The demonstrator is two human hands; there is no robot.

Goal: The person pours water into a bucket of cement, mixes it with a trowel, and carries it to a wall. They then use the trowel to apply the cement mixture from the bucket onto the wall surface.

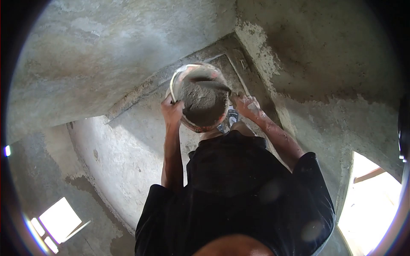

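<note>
A round bucket (201,124) with reddish marks on its rim hangs in front of my body, with grey wet mortar (200,100) inside. My left hand (172,110) grips the bucket's left rim, near the pale handle (174,81). At the right side, my right hand (247,105) is closed around the handle of a trowel (215,85). The trowel's dark blade lies over the mortar, inside the bucket's opening. Mortar smears cover the back of my right hand.
Plastered walls (115,47) meet in a corner ahead, with a raised ledge along their base. Below is a grey concrete floor (141,115), where my shoe (232,116) shows. Bright openings appear at the lower left (60,219) and lower right (370,209).
</note>
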